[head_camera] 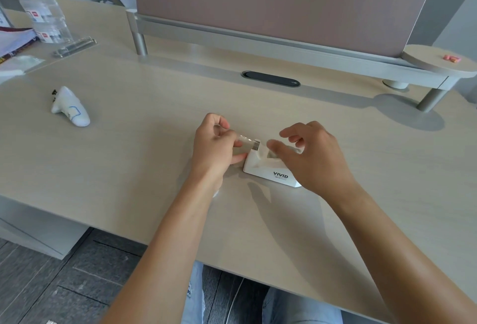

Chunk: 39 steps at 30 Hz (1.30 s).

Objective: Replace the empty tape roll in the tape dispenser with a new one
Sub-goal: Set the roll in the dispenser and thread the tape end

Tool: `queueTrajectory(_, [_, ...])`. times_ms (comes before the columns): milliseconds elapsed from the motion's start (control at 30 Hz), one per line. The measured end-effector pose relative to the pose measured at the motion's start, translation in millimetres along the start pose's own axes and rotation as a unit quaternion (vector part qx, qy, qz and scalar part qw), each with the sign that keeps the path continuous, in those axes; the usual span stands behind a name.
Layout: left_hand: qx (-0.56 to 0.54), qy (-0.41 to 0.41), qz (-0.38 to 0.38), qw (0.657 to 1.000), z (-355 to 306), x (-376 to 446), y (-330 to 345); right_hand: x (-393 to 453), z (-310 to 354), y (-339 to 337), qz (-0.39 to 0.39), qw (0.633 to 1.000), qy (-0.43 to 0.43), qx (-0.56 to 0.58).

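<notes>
A white tape dispenser (268, 171) marked VIVID stands on the beige desk (154, 169) in the middle of the view. My left hand (215, 145) pinches a strip of clear tape (244, 141) that stretches from its fingers to the cutter end at the dispenser's left. My right hand (313, 154) hovers over the dispenser's roll bay with fingers spread and covers most of the bay. The roll inside is hidden behind that hand.
A white handheld controller (71, 107) lies at the left. Clear plastic packages (49, 19) and a clear bar (74, 46) sit at the back left beside a stack of papers (15, 40). A partition (281, 1) and a raised shelf (436, 61) border the back.
</notes>
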State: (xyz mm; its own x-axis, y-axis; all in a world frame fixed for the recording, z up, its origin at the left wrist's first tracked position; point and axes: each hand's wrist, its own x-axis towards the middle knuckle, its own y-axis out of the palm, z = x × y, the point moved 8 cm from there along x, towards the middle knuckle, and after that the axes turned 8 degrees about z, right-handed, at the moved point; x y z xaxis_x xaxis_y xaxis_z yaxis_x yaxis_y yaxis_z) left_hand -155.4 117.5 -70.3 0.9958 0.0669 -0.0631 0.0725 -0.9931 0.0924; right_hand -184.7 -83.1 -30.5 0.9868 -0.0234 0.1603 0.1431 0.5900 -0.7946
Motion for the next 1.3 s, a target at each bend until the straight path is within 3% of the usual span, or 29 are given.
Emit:
queueTrajectory(300, [-0.015, -0.032, -0.027, 0.999, 15.6, 3.4, -9.4, 17.4, -0.8, 16.2, -0.001, 0.998, 0.037, 0.047])
queueTrajectory(533, [0.211, -0.012, -0.018, 0.977, 9.9, 5.7, -13.6, 29.5, -2.3, 33.6, 0.047, 0.990, 0.082, 0.100])
queueTrajectory(733, [0.391, 0.068, -0.036, 0.917, -6.8, -4.0, -15.9, 26.3, -4.1, 37.3, 0.023, 0.988, 0.087, 0.123])
queueTrajectory(900, [0.408, 0.177, 0.027, 0.895, -14.8, -30.1, 4.4, 21.1, 0.1, 35.3, 0.003, 0.989, 0.058, 0.136])
queueTrajectory(1000, [0.405, 0.145, 0.063, 0.901, -2.4, -32.9, 11.8, 18.7, 2.0, 32.4, 0.000, 0.990, 0.045, 0.131])
queueTrajectory(1300, [0.399, 0.137, 0.060, 0.905, 10.1, -28.7, 18.0, 14.5, 4.9, 26.9, -0.035, 0.976, 0.031, 0.212])
